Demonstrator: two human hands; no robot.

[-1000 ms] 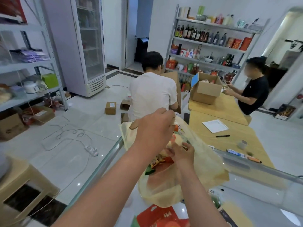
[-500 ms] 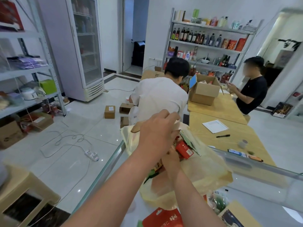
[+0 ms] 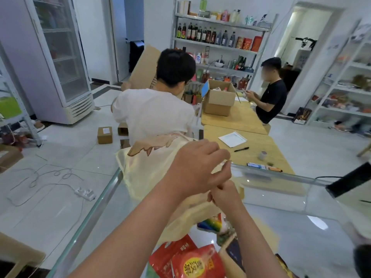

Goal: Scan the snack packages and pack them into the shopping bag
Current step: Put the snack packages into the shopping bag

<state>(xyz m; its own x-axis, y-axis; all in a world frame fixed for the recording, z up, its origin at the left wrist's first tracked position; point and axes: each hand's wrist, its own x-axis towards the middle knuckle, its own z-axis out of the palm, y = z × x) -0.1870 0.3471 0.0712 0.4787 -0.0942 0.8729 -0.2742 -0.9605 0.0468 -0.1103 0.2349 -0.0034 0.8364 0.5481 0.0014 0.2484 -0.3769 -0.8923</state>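
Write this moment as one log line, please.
left hand: holds bag rim | right hand: grips bag | red packets: on counter, unpacked

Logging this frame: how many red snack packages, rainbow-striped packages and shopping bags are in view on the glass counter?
red snack packages: 2
rainbow-striped package: 1
shopping bag: 1
Total: 4
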